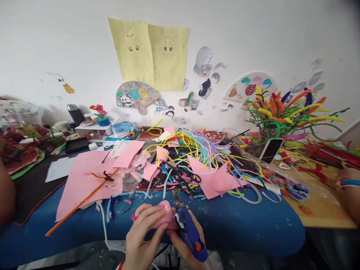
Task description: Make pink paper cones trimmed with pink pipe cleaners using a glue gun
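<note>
My left hand [142, 234] is closed on a small pink paper piece [165, 219] at the bottom centre, just in front of the blue table edge. My right hand [187, 247] is wrapped round a blue glue gun [189, 229], its nozzle pointing up beside the pink piece. The gun's white cord [103, 225] runs off to the left. Black scissors [184, 176] lie on the table just beyond my hands.
Pink paper sheets [84, 180] and a heap of coloured pipe cleaners [197, 146] cover the blue table [253, 225]. A long orange stick [81, 202] lies at left. A vase of pipe-cleaner flowers [281, 112] stands at right. Other people's arms show at the left edge [5, 195] and right edge [350, 191].
</note>
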A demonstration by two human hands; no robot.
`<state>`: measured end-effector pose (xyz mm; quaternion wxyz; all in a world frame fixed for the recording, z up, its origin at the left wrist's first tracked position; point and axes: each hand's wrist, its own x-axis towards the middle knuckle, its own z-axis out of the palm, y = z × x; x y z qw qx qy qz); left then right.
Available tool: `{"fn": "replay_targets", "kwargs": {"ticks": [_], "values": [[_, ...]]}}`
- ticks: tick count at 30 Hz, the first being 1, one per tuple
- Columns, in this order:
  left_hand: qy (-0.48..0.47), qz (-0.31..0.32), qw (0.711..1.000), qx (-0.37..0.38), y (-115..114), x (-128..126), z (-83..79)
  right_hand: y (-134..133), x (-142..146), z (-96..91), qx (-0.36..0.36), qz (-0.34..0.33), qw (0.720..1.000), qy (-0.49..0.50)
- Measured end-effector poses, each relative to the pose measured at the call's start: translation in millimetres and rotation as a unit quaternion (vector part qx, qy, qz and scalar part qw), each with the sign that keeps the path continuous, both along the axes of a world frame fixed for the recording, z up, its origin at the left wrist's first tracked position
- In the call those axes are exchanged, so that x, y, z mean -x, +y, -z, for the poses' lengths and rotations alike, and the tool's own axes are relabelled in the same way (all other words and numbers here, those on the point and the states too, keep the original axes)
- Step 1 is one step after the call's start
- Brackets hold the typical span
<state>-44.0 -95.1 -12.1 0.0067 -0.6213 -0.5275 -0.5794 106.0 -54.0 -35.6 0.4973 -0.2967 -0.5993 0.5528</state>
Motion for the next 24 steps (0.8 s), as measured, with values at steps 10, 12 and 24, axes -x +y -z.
{"fn": "replay_targets", "kwargs": {"ticks": [10,12,24], "values": [[-0.057,0.002,0.993,0.104,-12,-2,-10.0,-3,-12,1.7,-0.071,0.075,0.993,-0.060],[-0.080,0.046,0.985,0.145,-12,0,-14.6,-2,-14,-0.4,-0.074,0.056,0.993,-0.073],[-0.116,0.112,0.960,0.229,-11,9,-18.4,-2,-15,-10.4,-0.068,0.018,0.989,-0.127]]}}
